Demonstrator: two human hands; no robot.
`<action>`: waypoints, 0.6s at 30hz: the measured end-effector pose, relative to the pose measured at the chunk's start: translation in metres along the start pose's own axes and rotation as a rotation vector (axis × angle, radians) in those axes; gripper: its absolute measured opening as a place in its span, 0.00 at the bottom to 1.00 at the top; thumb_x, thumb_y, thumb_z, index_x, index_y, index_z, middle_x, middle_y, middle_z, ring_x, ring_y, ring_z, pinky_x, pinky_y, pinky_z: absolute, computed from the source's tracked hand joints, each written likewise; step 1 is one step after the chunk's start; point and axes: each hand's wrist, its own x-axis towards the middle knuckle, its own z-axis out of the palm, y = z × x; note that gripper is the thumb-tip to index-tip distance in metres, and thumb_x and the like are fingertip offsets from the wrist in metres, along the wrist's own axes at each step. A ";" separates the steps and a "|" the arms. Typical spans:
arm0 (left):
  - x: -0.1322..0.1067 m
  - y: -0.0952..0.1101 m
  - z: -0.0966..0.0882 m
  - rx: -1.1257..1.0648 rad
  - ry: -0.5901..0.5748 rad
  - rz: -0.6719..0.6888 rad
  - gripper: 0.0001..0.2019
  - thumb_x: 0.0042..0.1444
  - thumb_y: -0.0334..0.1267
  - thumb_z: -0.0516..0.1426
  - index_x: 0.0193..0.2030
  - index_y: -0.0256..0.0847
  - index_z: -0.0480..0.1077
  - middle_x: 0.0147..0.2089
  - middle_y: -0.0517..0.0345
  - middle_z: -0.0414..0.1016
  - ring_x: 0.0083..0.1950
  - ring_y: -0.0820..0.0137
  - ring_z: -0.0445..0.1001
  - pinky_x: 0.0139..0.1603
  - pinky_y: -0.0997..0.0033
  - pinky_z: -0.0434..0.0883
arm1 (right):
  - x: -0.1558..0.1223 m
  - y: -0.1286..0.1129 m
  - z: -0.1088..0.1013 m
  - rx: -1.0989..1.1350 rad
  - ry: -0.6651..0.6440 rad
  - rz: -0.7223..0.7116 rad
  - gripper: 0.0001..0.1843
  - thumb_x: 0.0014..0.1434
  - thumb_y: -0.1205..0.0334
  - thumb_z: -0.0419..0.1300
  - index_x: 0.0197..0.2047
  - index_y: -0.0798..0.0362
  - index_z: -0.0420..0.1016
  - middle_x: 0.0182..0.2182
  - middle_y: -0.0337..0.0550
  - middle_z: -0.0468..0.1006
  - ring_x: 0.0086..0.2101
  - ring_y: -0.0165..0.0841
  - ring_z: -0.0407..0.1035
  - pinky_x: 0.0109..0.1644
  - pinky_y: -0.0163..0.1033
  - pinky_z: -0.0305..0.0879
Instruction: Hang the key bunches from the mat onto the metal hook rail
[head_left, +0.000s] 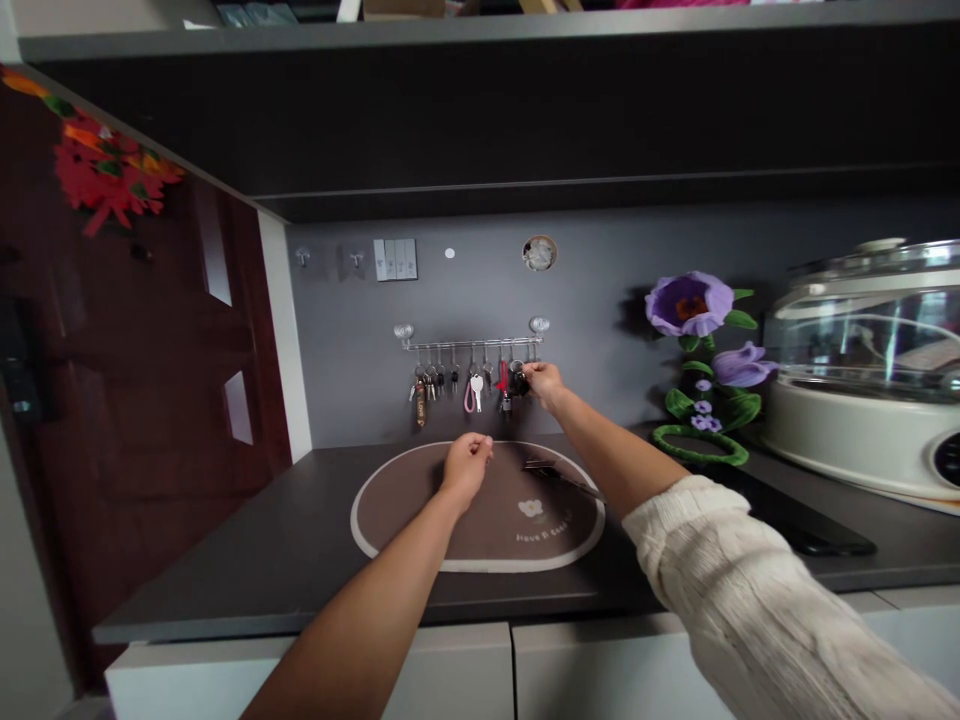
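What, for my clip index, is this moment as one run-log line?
right hand: at dark keys below hook rail | left hand: curled over brown mat | right grip: unclear

By the dark grey countertop [247, 540], a brown oval mat [491, 525] with a pale border is carried, and on this mat a thin dark object [556, 473] is laid. To the right, a purple flower ornament [742, 408], a flat black object [806, 518] and a white appliance [855, 430] are also supported.

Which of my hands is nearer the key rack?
Right. Your right hand is by the keys at the right end of the rack; your left hand is lower, over the mat.
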 end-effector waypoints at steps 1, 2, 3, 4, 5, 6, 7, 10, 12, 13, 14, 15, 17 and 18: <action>0.000 0.000 0.000 0.000 -0.001 -0.001 0.11 0.43 0.44 0.56 0.23 0.37 0.66 0.21 0.60 0.65 0.22 0.76 0.61 0.25 0.76 0.56 | 0.000 0.000 0.000 -0.008 -0.007 -0.007 0.05 0.46 0.65 0.54 0.21 0.56 0.63 0.12 0.33 0.59 0.16 0.22 0.53 0.19 0.29 0.50; 0.000 0.000 0.000 0.000 -0.003 -0.002 0.11 0.43 0.44 0.55 0.23 0.37 0.66 0.21 0.60 0.65 0.22 0.76 0.61 0.25 0.76 0.56 | 0.000 0.000 -0.001 -0.013 -0.013 -0.008 0.05 0.46 0.66 0.54 0.21 0.56 0.63 0.12 0.33 0.59 0.15 0.22 0.52 0.19 0.29 0.50; 0.000 0.001 0.000 -0.001 -0.006 -0.003 0.11 0.43 0.44 0.55 0.23 0.37 0.66 0.21 0.61 0.65 0.22 0.76 0.61 0.25 0.76 0.56 | -0.001 -0.001 -0.001 -0.016 -0.018 -0.010 0.05 0.46 0.67 0.53 0.20 0.56 0.63 0.12 0.33 0.59 0.15 0.22 0.52 0.19 0.29 0.50; -0.001 0.001 0.000 -0.002 -0.008 -0.005 0.11 0.43 0.44 0.55 0.24 0.37 0.65 0.21 0.61 0.65 0.22 0.76 0.61 0.25 0.76 0.56 | -0.001 -0.001 -0.001 -0.018 -0.024 -0.011 0.05 0.46 0.68 0.53 0.20 0.56 0.62 0.12 0.33 0.59 0.15 0.21 0.52 0.19 0.29 0.50; -0.001 0.001 0.000 -0.002 -0.009 -0.006 0.10 0.43 0.43 0.55 0.24 0.37 0.65 0.21 0.61 0.65 0.22 0.76 0.61 0.25 0.76 0.57 | -0.002 -0.001 -0.002 -0.019 -0.032 -0.015 0.05 0.46 0.69 0.52 0.20 0.56 0.62 0.13 0.33 0.60 0.15 0.21 0.52 0.19 0.28 0.50; -0.001 0.002 0.000 0.001 -0.008 -0.008 0.10 0.43 0.43 0.55 0.24 0.37 0.66 0.21 0.60 0.65 0.23 0.76 0.61 0.25 0.76 0.57 | -0.002 -0.002 -0.002 -0.019 -0.040 -0.021 0.05 0.45 0.69 0.52 0.20 0.56 0.62 0.13 0.33 0.60 0.15 0.21 0.52 0.19 0.28 0.50; -0.001 0.003 0.000 0.005 -0.006 -0.008 0.10 0.43 0.43 0.56 0.24 0.37 0.66 0.21 0.60 0.66 0.23 0.76 0.61 0.25 0.76 0.57 | -0.003 -0.002 -0.003 -0.023 -0.048 -0.031 0.06 0.45 0.70 0.52 0.19 0.56 0.62 0.13 0.33 0.60 0.16 0.21 0.52 0.19 0.28 0.50; -0.002 0.004 0.000 0.020 -0.014 0.008 0.10 0.42 0.43 0.56 0.24 0.37 0.66 0.21 0.60 0.66 0.23 0.76 0.62 0.26 0.75 0.57 | -0.007 -0.003 -0.007 -0.060 -0.060 -0.076 0.06 0.45 0.69 0.52 0.19 0.56 0.63 0.13 0.33 0.60 0.16 0.21 0.53 0.20 0.27 0.50; -0.002 0.005 0.000 0.027 -0.022 0.022 0.10 0.42 0.43 0.56 0.24 0.37 0.66 0.21 0.60 0.67 0.23 0.76 0.62 0.27 0.75 0.58 | -0.011 -0.003 -0.010 -0.101 -0.047 -0.106 0.05 0.45 0.67 0.53 0.19 0.56 0.63 0.13 0.33 0.60 0.17 0.22 0.53 0.20 0.28 0.50; -0.002 0.005 0.000 0.030 -0.023 0.026 0.10 0.42 0.43 0.56 0.24 0.37 0.66 0.21 0.60 0.67 0.23 0.76 0.62 0.27 0.75 0.58 | -0.013 -0.003 -0.012 -0.120 -0.040 -0.118 0.05 0.44 0.66 0.54 0.19 0.56 0.64 0.13 0.34 0.61 0.17 0.22 0.53 0.21 0.28 0.51; -0.002 0.005 0.000 0.034 -0.024 0.028 0.10 0.42 0.43 0.56 0.24 0.37 0.66 0.21 0.60 0.67 0.23 0.76 0.62 0.27 0.75 0.59 | -0.016 -0.003 -0.013 -0.138 -0.033 -0.126 0.05 0.44 0.65 0.54 0.20 0.56 0.64 0.13 0.34 0.61 0.17 0.22 0.53 0.21 0.29 0.51; -0.002 0.005 0.000 0.040 -0.026 0.029 0.10 0.42 0.43 0.56 0.24 0.36 0.66 0.21 0.60 0.67 0.23 0.76 0.62 0.27 0.75 0.59 | -0.018 -0.004 -0.015 -0.152 -0.028 -0.130 0.06 0.44 0.64 0.55 0.20 0.56 0.65 0.13 0.34 0.62 0.18 0.23 0.53 0.22 0.29 0.52; -0.002 0.004 -0.001 0.059 -0.033 0.032 0.10 0.43 0.42 0.56 0.25 0.36 0.66 0.22 0.60 0.67 0.23 0.76 0.62 0.27 0.75 0.59 | -0.025 -0.005 -0.018 -0.166 -0.027 -0.135 0.06 0.44 0.61 0.55 0.22 0.56 0.66 0.14 0.34 0.63 0.18 0.23 0.54 0.23 0.30 0.53; -0.002 0.003 -0.002 0.074 -0.039 0.037 0.10 0.43 0.42 0.55 0.25 0.36 0.66 0.22 0.60 0.67 0.24 0.76 0.62 0.28 0.75 0.59 | -0.029 -0.006 -0.019 -0.166 -0.031 -0.135 0.07 0.44 0.61 0.55 0.23 0.56 0.67 0.14 0.35 0.64 0.19 0.23 0.54 0.24 0.30 0.53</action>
